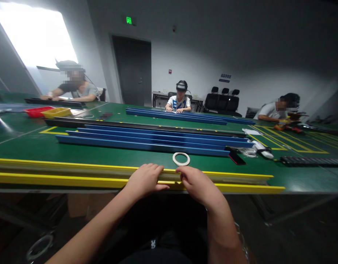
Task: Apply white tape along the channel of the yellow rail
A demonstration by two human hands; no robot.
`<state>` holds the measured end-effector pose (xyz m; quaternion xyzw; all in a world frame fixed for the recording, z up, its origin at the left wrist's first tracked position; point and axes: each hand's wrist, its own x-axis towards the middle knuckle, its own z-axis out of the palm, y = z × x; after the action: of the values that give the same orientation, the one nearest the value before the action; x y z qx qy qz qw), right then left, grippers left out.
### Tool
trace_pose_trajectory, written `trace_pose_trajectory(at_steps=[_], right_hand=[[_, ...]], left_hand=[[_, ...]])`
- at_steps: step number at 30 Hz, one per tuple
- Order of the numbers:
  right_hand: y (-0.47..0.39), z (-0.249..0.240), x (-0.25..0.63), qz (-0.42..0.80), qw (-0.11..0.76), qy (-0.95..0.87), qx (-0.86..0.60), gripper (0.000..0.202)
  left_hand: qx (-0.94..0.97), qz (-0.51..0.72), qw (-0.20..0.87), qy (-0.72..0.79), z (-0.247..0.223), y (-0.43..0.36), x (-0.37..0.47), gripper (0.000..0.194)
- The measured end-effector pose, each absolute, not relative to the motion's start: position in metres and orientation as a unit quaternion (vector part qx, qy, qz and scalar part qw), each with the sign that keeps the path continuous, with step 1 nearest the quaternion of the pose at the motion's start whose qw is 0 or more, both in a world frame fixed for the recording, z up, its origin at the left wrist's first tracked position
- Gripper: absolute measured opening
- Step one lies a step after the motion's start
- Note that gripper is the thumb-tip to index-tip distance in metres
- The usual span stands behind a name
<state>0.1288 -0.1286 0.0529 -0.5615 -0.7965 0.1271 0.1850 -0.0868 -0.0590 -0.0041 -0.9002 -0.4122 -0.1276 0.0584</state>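
Note:
A long yellow channel rail (75,178) lies along the table's near edge, its two raised sides running left to right. My left hand (147,178) grips it near the middle, fingers over the far side and thumb by the near side. Just to the right, my right hand (197,183) is closed at the same rail, with its index finger at the far rim and the other fingers curled under. A narrow gap separates both hands. Flat on the table beyond them is a white ring, like a roll of tape (181,159).
Blue channel rails (141,143) and a black rail (116,125) lie past the ring. A phone (236,156) rests at their right end. Red (38,111) and yellow trays (56,112) sit far left. Three people work around the green table (26,148).

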Motion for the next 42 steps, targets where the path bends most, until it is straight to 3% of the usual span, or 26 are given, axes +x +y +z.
trace_pose_trajectory(at_steps=[9,19,30,42], right_hand=[[-0.129,0.056,0.128,0.108,0.186,-0.782,-0.585,0.034],[-0.144,0.072,0.166,0.059,0.357,-0.738,-0.569,0.03],[-0.173,0.078,0.229,0.031,0.241,-0.63,-0.737,0.037],[-0.211,0.086,0.258,-0.069,0.256,-0.546,-0.795,0.035]], left_hand=[[-0.902,-0.125,0.059,-0.41,-0.002,-0.06,-0.088,0.062],[-0.902,-0.117,0.049,-0.413,-0.001,-0.058,-0.087,0.063],[-0.901,-0.121,0.051,-0.413,-0.003,-0.058,-0.088,0.061],[-0.899,-0.109,0.045,-0.422,0.001,-0.061,-0.084,0.062]])
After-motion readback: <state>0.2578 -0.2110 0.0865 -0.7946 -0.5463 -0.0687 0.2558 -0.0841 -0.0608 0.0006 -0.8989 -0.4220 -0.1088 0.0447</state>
